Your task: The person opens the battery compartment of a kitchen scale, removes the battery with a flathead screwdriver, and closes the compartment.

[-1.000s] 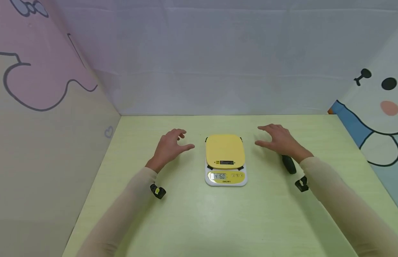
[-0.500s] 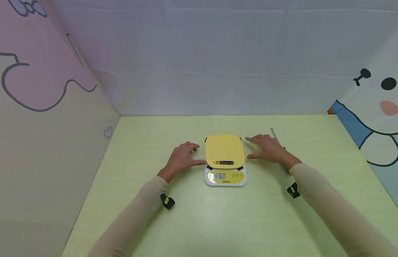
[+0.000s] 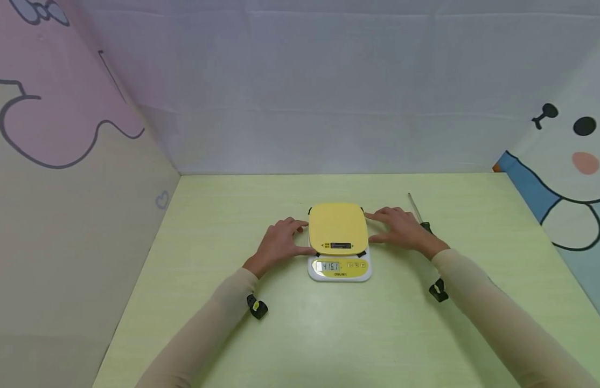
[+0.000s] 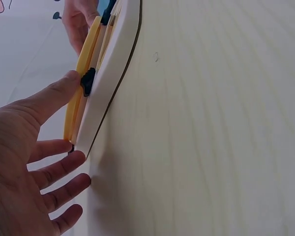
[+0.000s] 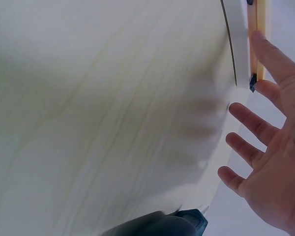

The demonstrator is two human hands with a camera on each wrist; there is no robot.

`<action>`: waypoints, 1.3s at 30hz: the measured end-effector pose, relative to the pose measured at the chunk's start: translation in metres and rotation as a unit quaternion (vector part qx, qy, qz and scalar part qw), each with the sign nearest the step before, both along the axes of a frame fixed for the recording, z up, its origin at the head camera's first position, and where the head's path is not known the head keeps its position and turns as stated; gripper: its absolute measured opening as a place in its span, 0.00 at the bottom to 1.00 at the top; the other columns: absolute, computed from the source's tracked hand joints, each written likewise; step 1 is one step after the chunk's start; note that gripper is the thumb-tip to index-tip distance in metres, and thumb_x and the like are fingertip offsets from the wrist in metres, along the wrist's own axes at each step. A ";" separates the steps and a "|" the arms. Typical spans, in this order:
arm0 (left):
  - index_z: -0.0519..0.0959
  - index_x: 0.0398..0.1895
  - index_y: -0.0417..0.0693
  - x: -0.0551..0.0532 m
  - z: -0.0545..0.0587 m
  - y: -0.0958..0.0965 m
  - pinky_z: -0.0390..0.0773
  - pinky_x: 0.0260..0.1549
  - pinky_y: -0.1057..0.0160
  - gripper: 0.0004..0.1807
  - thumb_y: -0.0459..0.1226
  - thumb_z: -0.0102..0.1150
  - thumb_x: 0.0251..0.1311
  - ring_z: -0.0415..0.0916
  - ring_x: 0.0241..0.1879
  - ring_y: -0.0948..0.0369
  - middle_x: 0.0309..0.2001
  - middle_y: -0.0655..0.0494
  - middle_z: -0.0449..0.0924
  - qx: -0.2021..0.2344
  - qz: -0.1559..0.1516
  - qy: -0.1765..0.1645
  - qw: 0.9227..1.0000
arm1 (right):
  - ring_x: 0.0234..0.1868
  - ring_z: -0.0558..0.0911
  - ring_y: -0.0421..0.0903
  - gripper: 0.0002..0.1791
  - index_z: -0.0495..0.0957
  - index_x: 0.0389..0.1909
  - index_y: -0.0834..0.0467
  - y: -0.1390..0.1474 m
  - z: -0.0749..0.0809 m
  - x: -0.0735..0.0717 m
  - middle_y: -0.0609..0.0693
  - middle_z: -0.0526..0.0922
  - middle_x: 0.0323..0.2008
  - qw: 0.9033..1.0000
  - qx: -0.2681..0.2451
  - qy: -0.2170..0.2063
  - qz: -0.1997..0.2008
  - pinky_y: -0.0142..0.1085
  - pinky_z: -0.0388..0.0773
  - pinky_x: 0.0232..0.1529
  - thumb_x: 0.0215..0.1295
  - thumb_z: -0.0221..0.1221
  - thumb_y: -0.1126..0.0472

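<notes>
Your left hand (image 3: 280, 240) and right hand (image 3: 399, 229) are spread wide at the nine and three o'clock sides of the yellow-topped digital scale (image 3: 337, 229), flat on the bench (image 3: 339, 334); a screwdriver (image 3: 415, 208) lies between its two and three o'clock.

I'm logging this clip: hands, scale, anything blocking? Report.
Left hand at left edge of scale, right hand at right edge. Scale flat on table, digits on display. Screwdriver at right, partly hidden, clear of scale.

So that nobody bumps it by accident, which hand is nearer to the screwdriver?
Right. The right hand is immediately beside the screwdriver, its wrist partly covering it in the head view; the left hand is across the scale.
</notes>
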State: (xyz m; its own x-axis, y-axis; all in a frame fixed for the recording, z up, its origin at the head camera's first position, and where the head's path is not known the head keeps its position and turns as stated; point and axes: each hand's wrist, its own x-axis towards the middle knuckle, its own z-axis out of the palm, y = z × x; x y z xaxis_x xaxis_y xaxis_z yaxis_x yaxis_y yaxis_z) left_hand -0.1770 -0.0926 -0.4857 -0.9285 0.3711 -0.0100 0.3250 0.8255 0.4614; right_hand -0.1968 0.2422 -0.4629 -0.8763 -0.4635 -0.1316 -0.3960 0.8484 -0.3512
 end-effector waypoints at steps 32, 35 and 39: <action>0.73 0.64 0.55 -0.024 0.003 -0.004 0.65 0.50 0.54 0.41 0.59 0.71 0.46 0.70 0.45 0.61 0.49 0.62 0.77 0.017 -0.053 -0.055 0.997 | 0.57 0.72 0.61 0.40 0.70 0.68 0.47 -0.002 -0.007 0.026 0.56 0.78 0.56 0.996 0.024 0.069 -0.052 0.62 0.63 0.53 0.57 0.62 0.33; 0.73 0.65 0.56 -0.030 0.003 -0.006 0.64 0.50 0.54 0.41 0.58 0.72 0.46 0.71 0.46 0.60 0.49 0.62 0.77 0.021 -0.067 -0.060 0.996 | 0.56 0.73 0.62 0.40 0.70 0.68 0.46 -0.006 -0.008 0.031 0.56 0.79 0.55 0.994 0.028 0.078 -0.065 0.61 0.64 0.53 0.57 0.61 0.32; 0.72 0.66 0.58 -0.035 0.003 -0.008 0.63 0.49 0.54 0.41 0.58 0.72 0.46 0.71 0.46 0.60 0.49 0.62 0.77 0.025 -0.074 -0.067 0.995 | 0.56 0.73 0.62 0.40 0.70 0.68 0.46 -0.007 -0.007 0.034 0.56 0.79 0.55 0.994 0.031 0.078 -0.069 0.62 0.64 0.54 0.58 0.60 0.32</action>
State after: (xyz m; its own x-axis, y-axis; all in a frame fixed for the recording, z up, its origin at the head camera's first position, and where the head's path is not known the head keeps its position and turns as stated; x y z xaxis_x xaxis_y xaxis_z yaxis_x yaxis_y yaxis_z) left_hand -0.2118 -0.1009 -0.4826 -0.8550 0.5071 -0.1087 0.3741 0.7482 0.5480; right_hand -0.1627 0.2349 -0.4701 -0.9429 -0.3328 -0.0125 -0.3202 0.9163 -0.2404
